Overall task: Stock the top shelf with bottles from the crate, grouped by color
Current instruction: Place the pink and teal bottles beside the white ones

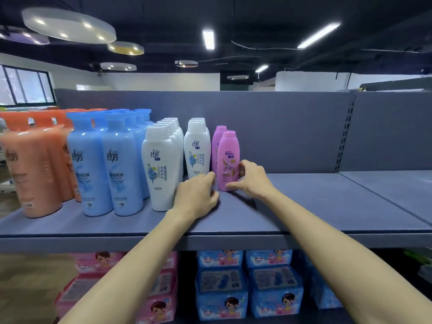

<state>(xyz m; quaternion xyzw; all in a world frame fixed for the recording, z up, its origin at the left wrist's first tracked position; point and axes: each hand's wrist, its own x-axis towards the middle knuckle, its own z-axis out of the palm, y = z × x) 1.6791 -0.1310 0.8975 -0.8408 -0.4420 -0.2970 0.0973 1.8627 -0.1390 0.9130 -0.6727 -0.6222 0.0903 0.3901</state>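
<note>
My right hand [249,178] curls around the lower part of the front pink bottle [228,160], thumb in front and fingers wrapped behind it, steadying it upright at the end of the row. My left hand [198,195] rests on the top shelf [304,206] just left of that bottle, fingers loosely bent with the tips near its base, holding nothing; I judge it is there to nudge the bottle into line. A second pink bottle [218,141] stands directly behind, so the pink group starts right of the white bottles [161,169], which follow the blue bottles [107,169] and the orange bottles [35,169] (colour blocks running left to right). The crate is not in view.

The shelf is a grey-blue board with a matching back panel [280,127], bare to the right of the pink pair. Below sit pink packs [161,307] and blue packs [222,288]. Overhead, a dark ceiling carries strip lights [208,39] and round lamps [70,25].
</note>
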